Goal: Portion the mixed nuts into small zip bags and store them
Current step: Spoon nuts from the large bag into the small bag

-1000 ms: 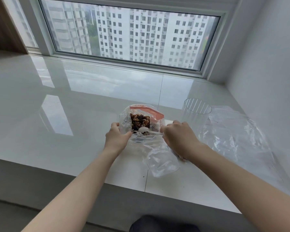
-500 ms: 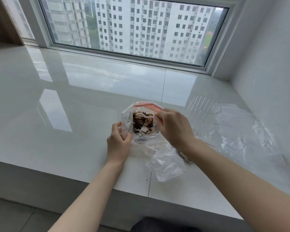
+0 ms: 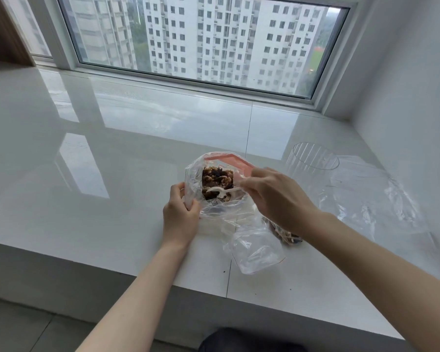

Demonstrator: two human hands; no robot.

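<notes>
A clear zip bag with a red-orange seal strip point(image 3: 229, 160) stands open on the white ledge, with brown mixed nuts point(image 3: 217, 180) inside. My left hand point(image 3: 181, 214) grips the bag's left edge. My right hand point(image 3: 274, 199) pinches the handle of a small white plastic spoon point(image 3: 221, 191), whose bowl lies on the nuts inside the bag. An empty small clear bag point(image 3: 257, 250) lies in front of the big one. Under my right wrist a second small bag with nuts point(image 3: 286, 236) shows partly.
A clear ribbed plastic cup point(image 3: 311, 161) stands to the right of the bag. Crumpled clear plastic film point(image 3: 371, 199) lies beyond it by the right wall. The glossy ledge point(image 3: 112, 174) ends in a front edge near me; a window spans the back.
My right hand rose from the bag's right rim and now holds the spoon inside the bag. My left hand slid lower along the bag's left edge.
</notes>
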